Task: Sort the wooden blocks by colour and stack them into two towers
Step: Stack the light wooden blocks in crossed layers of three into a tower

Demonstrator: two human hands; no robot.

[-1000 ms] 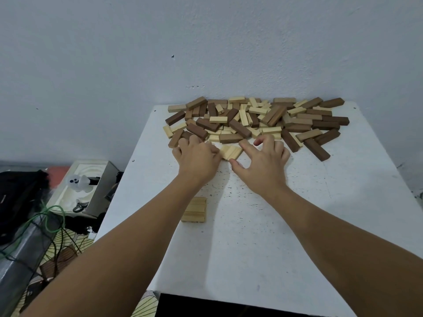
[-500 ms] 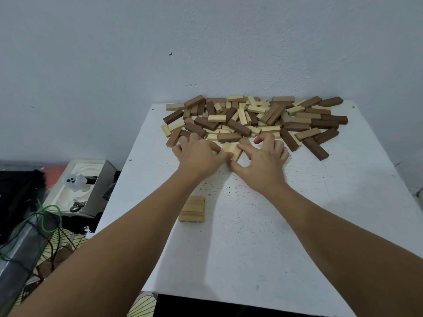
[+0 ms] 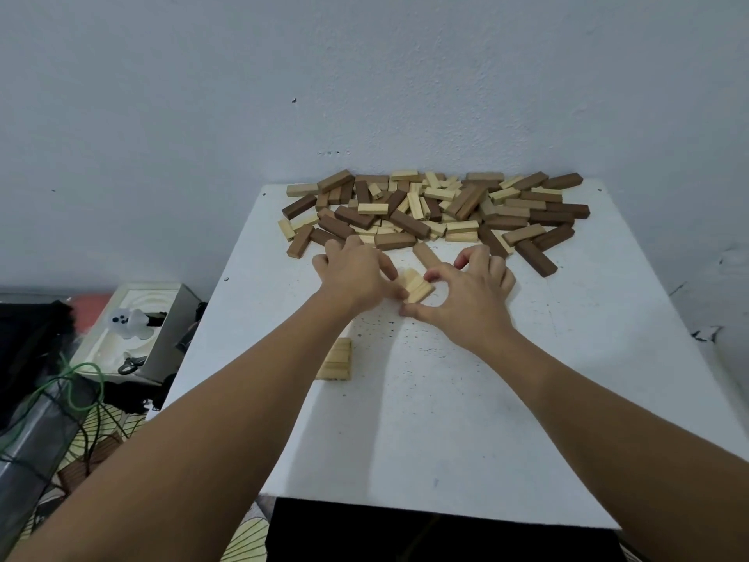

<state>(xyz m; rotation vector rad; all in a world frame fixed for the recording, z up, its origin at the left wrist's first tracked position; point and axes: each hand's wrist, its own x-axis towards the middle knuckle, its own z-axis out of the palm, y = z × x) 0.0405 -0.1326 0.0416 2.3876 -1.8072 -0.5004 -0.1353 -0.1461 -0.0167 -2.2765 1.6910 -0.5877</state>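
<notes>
Both hands held some light blocks (image 3: 414, 286) between them on the white table (image 3: 446, 419), left hand (image 3: 356, 275) and right hand (image 3: 466, 292) pinching the sides. Near them lay the mixed pile (image 3: 437, 212). A small light stack (image 3: 335, 360) sat closer.

Left forearm covered part of the small flat set of pale wooden blocks (image 3: 335, 360); both forearms ran off the bottom edge; left fingertips blurred.

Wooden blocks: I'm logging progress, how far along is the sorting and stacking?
Done: one flat layer of light wooden blocks. In hand: left hand and right hand gather a few light blocks. Left: the mixed pile of light and dark blocks; no dark tower started.
</notes>
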